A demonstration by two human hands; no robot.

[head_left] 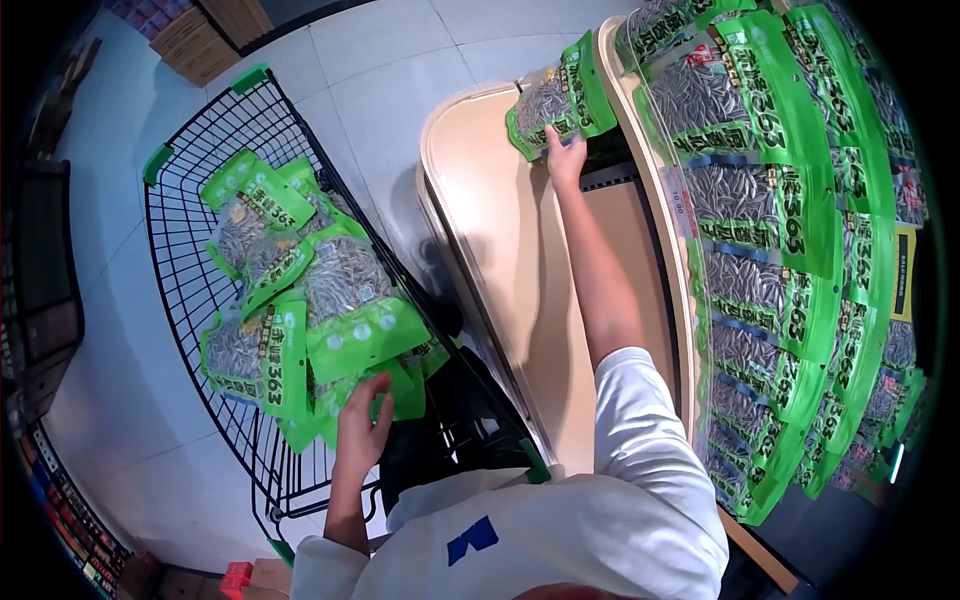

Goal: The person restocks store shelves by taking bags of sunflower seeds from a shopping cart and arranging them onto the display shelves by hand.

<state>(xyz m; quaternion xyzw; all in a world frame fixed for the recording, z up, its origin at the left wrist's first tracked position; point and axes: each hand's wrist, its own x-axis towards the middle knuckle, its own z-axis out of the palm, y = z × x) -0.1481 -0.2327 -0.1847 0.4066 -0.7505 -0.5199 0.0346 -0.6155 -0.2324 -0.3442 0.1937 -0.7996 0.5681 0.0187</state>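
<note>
The right hand [566,160] has a closed grip on 1 green seed bag [560,102], held at the far end of a beige shelf [490,190]. The left hand [364,425], its grip open with fingers loosely bent, is at the near edge of the green bags [345,290] piled inside a black wire cart [185,300]; contact is unclear. More bags marked 363 [750,215] line the rack at right.

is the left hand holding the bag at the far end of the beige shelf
No, the right hand grips that bag.
</note>
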